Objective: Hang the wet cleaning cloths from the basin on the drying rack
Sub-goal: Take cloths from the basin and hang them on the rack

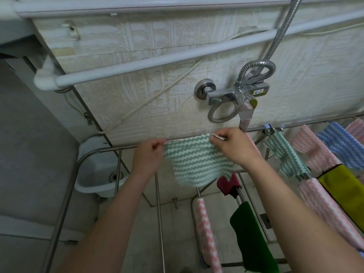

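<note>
A green-and-white zigzag cloth (199, 162) hangs stretched between my hands just in front of the far rail of the steel drying rack (110, 149). My left hand (148, 156) pinches its left top corner. My right hand (231, 146) pinches the right top corner, beside a small white tag. The cloth's lower part droops below the rail. No basin with wet cloths is in view.
Several cloths hang on the rack to the right: green zigzag (285, 154), pink (313, 152), blue (342, 144), yellow (344, 186), dark green (252, 233), maroon (228, 184), another pink (206, 233). A chrome tap with hose (236, 93) juts from the wall. A small white sink (98, 170) sits low at the left.
</note>
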`<state>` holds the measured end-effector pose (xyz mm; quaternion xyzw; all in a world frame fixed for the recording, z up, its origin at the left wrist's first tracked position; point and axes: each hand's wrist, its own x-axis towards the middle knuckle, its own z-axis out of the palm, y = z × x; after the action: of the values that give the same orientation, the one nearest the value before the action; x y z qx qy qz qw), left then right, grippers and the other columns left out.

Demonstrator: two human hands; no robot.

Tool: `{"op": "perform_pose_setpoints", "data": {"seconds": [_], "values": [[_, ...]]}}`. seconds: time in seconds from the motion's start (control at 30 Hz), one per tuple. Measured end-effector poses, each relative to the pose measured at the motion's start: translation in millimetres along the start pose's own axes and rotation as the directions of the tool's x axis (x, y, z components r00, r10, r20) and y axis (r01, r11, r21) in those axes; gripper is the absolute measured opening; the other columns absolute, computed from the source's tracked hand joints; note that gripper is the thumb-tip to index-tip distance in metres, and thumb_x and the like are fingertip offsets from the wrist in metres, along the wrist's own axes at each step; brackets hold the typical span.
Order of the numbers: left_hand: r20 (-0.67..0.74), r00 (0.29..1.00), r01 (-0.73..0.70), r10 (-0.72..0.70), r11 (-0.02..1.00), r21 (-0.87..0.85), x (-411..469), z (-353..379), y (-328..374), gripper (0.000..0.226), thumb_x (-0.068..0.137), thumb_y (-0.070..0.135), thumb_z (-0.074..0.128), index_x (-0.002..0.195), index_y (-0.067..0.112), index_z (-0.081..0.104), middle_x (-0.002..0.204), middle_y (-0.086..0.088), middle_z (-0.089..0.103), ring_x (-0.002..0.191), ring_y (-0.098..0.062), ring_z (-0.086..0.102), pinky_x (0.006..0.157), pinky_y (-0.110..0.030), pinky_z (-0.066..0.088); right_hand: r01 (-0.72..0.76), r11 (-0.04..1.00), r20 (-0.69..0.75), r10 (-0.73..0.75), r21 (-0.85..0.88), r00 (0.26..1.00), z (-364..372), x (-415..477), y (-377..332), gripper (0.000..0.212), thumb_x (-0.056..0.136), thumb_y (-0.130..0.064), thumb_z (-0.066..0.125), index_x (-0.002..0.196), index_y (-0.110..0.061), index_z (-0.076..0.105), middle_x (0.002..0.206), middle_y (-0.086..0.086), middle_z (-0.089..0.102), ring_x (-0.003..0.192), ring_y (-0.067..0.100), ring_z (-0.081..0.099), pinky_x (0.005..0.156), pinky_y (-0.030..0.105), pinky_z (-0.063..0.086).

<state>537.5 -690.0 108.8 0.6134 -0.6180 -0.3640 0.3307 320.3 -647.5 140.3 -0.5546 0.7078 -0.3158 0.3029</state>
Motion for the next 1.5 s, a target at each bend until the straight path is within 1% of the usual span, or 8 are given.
{"op": "perform_pose_setpoints", "data": {"seconds": [0.17,0.4,0.57,0.83,0.93,1.17,1.33,1.5], "values": [[-0.218,0.964,-0.167,0.152,0.984,-0.054,8.0,-5.8,16.1,0.029,0.090,0.008,0.050,0.094,0.029,0.070,0.071,0.010,0.066,0.051,-0.003,0.053,0.046,-0.017,0.040,0.173,0.976,-0.204,-0.144,0.130,0.968,11.8,5.8,-1.4,0.017,0.094,-0.016,0.058,0.100,-0.013,0.073,0.082,-0.013,0.066,0.073,-0.003,0.057,0.069,0.014,0.041],[0.111,0.986,0.096,-0.122,0.972,0.213,-3.1,27.9,-46.3,0.020,0.086,0.012,0.064,0.103,0.015,0.074,0.105,-0.002,0.072,0.086,-0.006,0.061,0.077,-0.015,0.042,-0.103,0.975,-0.016,0.108,0.196,0.994,55.1,26.1,65.6,0.030,0.093,-0.013,0.053,0.068,-0.026,0.064,0.043,-0.023,0.050,0.045,-0.004,0.046,0.052,0.021,0.030],[0.291,0.953,-0.013,-0.085,0.948,0.317,-17.0,36.5,-57.7,0.022,0.088,0.008,0.060,0.097,0.019,0.076,0.110,0.001,0.071,0.100,-0.010,0.064,0.084,-0.013,0.042,-0.220,0.969,0.072,0.213,0.112,0.974,69.8,22.4,88.5,0.028,0.087,-0.013,0.054,0.067,-0.001,0.069,0.061,0.008,0.058,0.065,0.014,0.054,0.068,0.031,0.042],[0.575,0.818,-0.324,-0.008,0.820,0.472,-22.5,38.9,-61.8,0.034,0.087,0.004,0.054,0.103,0.027,0.074,0.114,0.004,0.069,0.103,-0.013,0.062,0.089,-0.022,0.045,0.001,0.891,0.357,0.181,-0.455,0.917,63.7,21.8,78.0,0.026,0.086,-0.009,0.050,0.087,-0.006,0.076,0.092,0.008,0.074,0.089,0.023,0.067,0.081,0.034,0.055],[0.655,0.755,-0.397,-0.020,0.782,0.481,-24.0,43.2,-60.5,0.035,0.085,0.007,0.053,0.105,0.028,0.073,0.115,0.006,0.068,0.105,-0.015,0.062,0.090,-0.026,0.047,-0.029,0.918,0.358,0.182,-0.394,0.916,68.0,15.6,73.8,0.023,0.087,-0.019,0.053,0.089,-0.012,0.075,0.092,0.002,0.073,0.088,0.018,0.066,0.079,0.033,0.056],[0.550,0.833,-0.233,0.052,0.936,0.264,-29.6,61.1,-59.4,0.017,0.082,0.027,0.068,0.099,0.026,0.071,0.100,0.010,0.070,0.092,-0.003,0.063,0.083,-0.021,0.049,-0.115,0.990,0.469,0.143,-0.088,0.872,76.7,-0.7,79.8,0.020,0.074,-0.029,0.080,0.083,-0.019,0.064,0.082,0.000,0.069,0.079,0.012,0.066,0.077,0.033,0.056],[0.506,0.862,-0.050,-0.035,0.987,0.153,-31.2,74.0,-61.5,0.013,0.076,0.017,0.075,0.081,0.026,0.067,0.077,0.011,0.068,0.068,0.001,0.062,0.062,-0.011,0.046,-0.012,0.986,0.471,0.089,-0.164,0.878,78.2,-5.4,88.1,0.015,0.080,-0.015,0.074,0.089,-0.022,0.064,0.083,-0.008,0.064,0.082,0.011,0.063,0.078,0.026,0.054],[0.449,0.862,-0.354,0.233,0.913,0.204,-34.2,70.1,-55.6,0.010,0.073,0.011,0.067,0.076,0.020,0.064,0.069,0.006,0.061,0.063,-0.008,0.055,0.058,-0.020,0.044,0.163,0.957,0.338,-0.075,-0.239,0.938,78.1,-15.5,88.7,0.013,0.079,-0.018,0.070,0.074,-0.023,0.059,0.069,-0.012,0.053,0.064,0.006,0.053,0.064,0.027,0.048]]}}
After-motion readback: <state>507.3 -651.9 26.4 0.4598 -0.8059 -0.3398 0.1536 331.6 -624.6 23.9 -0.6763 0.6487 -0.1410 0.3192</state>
